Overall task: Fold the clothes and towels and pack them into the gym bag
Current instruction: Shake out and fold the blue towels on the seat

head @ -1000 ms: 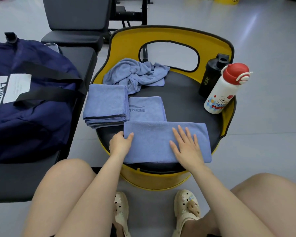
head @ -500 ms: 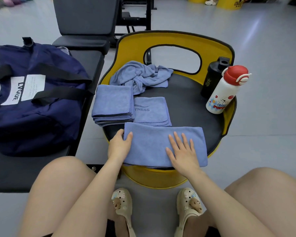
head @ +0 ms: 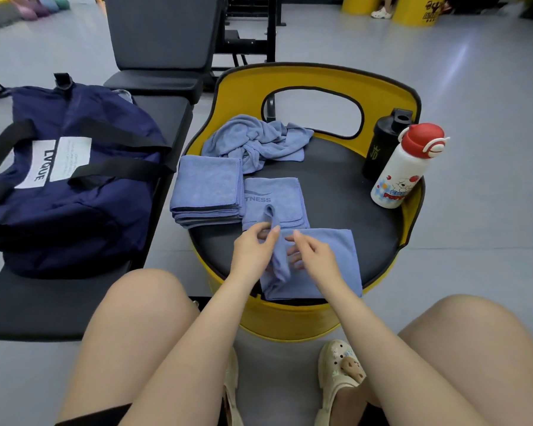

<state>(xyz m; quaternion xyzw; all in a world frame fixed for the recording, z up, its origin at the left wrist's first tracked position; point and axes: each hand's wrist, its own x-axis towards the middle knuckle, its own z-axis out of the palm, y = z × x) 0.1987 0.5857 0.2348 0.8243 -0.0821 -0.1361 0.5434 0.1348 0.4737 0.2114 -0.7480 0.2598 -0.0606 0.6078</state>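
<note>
A blue towel lies at the front of the yellow stool's black seat. My left hand pinches its left edge and lifts it over toward the middle. My right hand sits beside it on the towel, fingers curled at the raised fold. Behind lie a folded towel marked "TNESS", a stack of folded blue towels and a crumpled blue towel. The navy gym bag rests on the bench to the left.
A white bottle with a red cap and a black shaker bottle stand at the seat's right rim. A black bench holds the bag; gym equipment stands behind. My knees and sandals fill the foreground.
The towel lay flat under both hands before. My left hand has now lifted its left end and drawn it rightward, and my right hand has moved in to meet the fold.
</note>
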